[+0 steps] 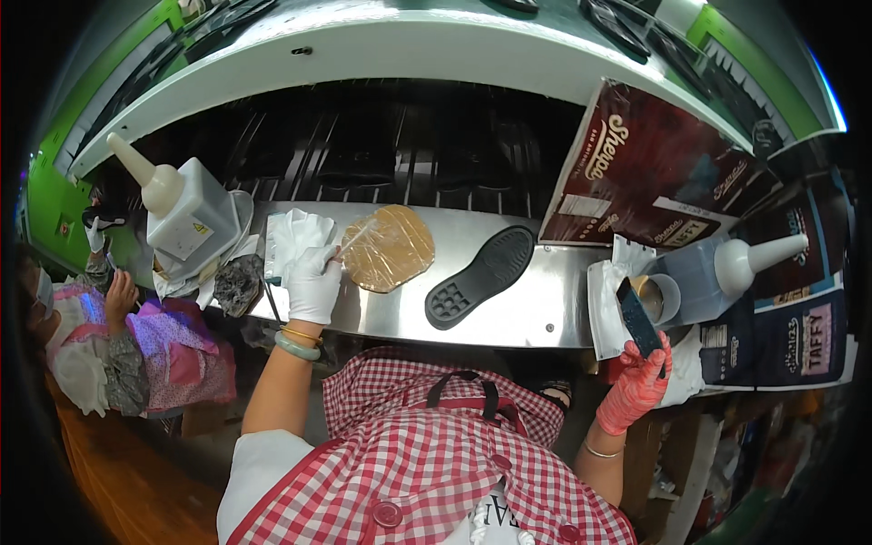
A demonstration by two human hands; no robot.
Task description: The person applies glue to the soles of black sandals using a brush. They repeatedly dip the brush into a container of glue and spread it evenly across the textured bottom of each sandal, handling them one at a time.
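My left hand (pixel 313 286), in a white glove, has its fingers curled on a bunched white cloth (pixel 298 232), close to a round tan disc (pixel 391 259) wrapped in clear film. A black shoe sole (pixel 481 275) lies on the metal bench with its tread up, touched by neither hand. At the right, my right hand (pixel 638 386), in a pink-red glove, grips a dark flat brush (pixel 640 320). The brush's upper end is beside a small round cup (pixel 668 298); its bristles cannot be made out.
A white nozzle bottle (pixel 186 213) stands at the left by a dark crumpled lump (pixel 240 283). Another nozzle bottle (pixel 704 277) lies tilted at the right, near a maroon printed carton (pixel 654 173). A dark slatted conveyor (pixel 381 136) runs behind the metal bench (pixel 509 331). A co-worker (pixel 136 354) sits at the left.
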